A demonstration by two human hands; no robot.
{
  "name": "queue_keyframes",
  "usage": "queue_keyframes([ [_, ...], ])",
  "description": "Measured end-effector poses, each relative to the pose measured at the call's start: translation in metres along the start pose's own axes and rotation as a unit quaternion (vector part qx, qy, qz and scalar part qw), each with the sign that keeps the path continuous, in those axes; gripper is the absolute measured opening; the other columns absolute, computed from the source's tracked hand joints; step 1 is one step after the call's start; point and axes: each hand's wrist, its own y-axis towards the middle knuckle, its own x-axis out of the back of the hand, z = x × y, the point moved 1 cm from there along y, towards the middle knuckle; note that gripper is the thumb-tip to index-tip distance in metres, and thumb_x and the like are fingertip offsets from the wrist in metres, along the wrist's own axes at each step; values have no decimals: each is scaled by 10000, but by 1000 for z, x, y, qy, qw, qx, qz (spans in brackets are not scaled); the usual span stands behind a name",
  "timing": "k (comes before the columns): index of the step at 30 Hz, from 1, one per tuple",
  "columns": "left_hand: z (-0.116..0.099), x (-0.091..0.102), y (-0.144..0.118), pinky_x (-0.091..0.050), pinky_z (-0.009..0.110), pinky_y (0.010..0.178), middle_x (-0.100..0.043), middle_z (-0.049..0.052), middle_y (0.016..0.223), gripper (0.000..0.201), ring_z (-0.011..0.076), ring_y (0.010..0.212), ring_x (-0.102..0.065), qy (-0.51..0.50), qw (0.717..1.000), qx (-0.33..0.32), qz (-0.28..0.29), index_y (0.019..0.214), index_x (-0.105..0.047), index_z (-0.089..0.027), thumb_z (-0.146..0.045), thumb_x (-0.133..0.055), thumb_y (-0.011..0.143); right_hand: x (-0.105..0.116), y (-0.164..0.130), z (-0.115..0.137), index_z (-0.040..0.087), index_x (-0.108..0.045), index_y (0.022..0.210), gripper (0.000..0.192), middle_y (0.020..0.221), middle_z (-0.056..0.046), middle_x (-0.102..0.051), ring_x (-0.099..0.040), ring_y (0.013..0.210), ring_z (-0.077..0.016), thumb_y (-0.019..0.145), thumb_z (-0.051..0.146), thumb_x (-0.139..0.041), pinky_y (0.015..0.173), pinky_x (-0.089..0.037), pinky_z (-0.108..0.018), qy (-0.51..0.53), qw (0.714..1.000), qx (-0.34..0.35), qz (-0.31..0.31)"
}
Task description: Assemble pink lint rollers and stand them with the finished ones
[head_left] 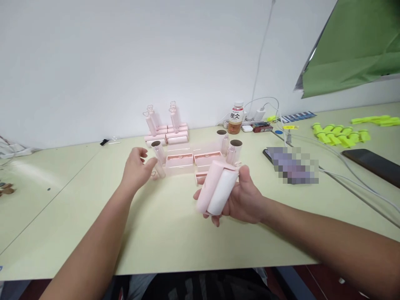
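My right hand (pixel 245 196) grips a pink lint-roller case with a white roll inside it (pixel 217 188), held tilted above the pale green table (pixel 93 216). Reaching forward over the table, my left hand (pixel 136 168) has its fingers curled loosely and apart, close to an upright clear-and-pink roller handle (pixel 159 156); I cannot tell whether it touches the handle. Open pink cases (pixel 179 161) (pixel 206 159) lie just beyond both hands. Two more clear handles with brown cores (pixel 234 151) (pixel 223 141) stand behind the held case.
A stack of closed pink cases with handles (pixel 168 131) stands by the wall. A drink bottle (pixel 236 118), chargers and cables sit at the back right. Yellow-green parts (pixel 340 134), a blurred phone (pixel 292 164) and a dark phone (pixel 373 164) lie to the right.
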Motion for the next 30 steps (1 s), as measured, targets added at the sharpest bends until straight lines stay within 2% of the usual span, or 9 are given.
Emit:
queue_keyframes([
  [3, 4, -5, 1, -435, 303, 650, -653, 61, 983, 411, 222, 811, -626, 30, 994, 30, 104, 992, -546, -205, -545, -606, 767, 2, -1, 2, 220, -557, 1237, 880, 1147, -137, -676, -683, 779, -240, 645, 871, -586, 608, -534, -347, 4, 999, 48, -1],
  [6, 6, -13, -1, -433, 305, 644, -678, 47, 858, 374, 227, 758, -646, 46, 987, 27, 154, 944, -570, -198, -534, -598, 782, 5, 1, 1, 212, -564, 1176, 608, 1061, -104, -698, -667, 684, -186, 730, 565, -779, 537, -512, -289, -30, 996, 85, -22],
  [11, 5, -10, -1, -450, 321, 699, -700, 53, 854, 314, 245, 808, -655, 82, 988, -9, 127, 929, -612, -204, -499, -564, 834, 5, 4, -2, 177, -575, 1073, 461, 937, -86, -710, -667, 596, -172, 739, 399, -801, 429, -493, -243, -46, 995, 76, -43],
  [15, -7, 3, -12, -446, 319, 689, -693, 54, 1017, 340, 202, 733, -624, 81, 981, -130, 116, 1000, -580, -220, -536, -538, 881, 3, 4, 0, 154, -584, 1041, 449, 918, -100, -717, -704, 657, -212, 722, 384, -801, 483, -553, -289, -45, 995, 74, -51],
  [17, -16, 5, -24, -447, 297, 687, -674, 48, 1034, 296, 193, 793, -619, 19, 965, -213, 154, 1007, -561, -225, -504, -518, 918, 2, 3, 1, 151, -589, 1026, 440, 899, -95, -715, -708, 679, -221, 715, 383, -797, 520, -566, -310, -41, 995, 73, -61],
  [21, -30, -3, -53, -445, 294, 747, -606, 42, 932, 223, 161, 816, -558, -104, 894, -342, 272, 1032, -505, -205, -410, -428, 990, 0, 4, 2, 149, -608, 985, 423, 823, -60, -682, -681, 694, -211, 695, 394, -794, 565, -538, -304, -38, 992, 83, -83],
  [24, -36, -12, -71, -430, 289, 697, -525, 18, 863, 271, 143, 735, -479, -176, 847, -347, 364, 1201, -414, -209, -399, -360, 1014, -2, 4, 4, 148, -629, 944, 388, 743, -26, -647, -606, 644, -154, 679, 369, -807, 555, -482, -251, -49, 987, 109, -109],
  [26, -39, -16, -78, -411, 273, 646, -472, -5, 823, 256, 132, 687, -429, -217, 825, -330, 404, 1197, -381, -220, -396, -371, 1013, -2, 4, 6, 149, -641, 900, 343, 717, -13, -629, -549, 608, -126, 679, 352, -807, 525, -433, -224, -55, 982, 126, -126],
  [30, -42, -17, -81, -384, 246, 586, -458, -26, 775, 195, 112, 629, -408, -225, 810, -321, 435, 1111, -446, -222, -375, -448, 991, -2, 4, 6, 151, -658, 930, 324, 749, -14, -617, -515, 618, -120, 696, 329, -793, 521, -389, -220, -64, 982, 123, -128],
])
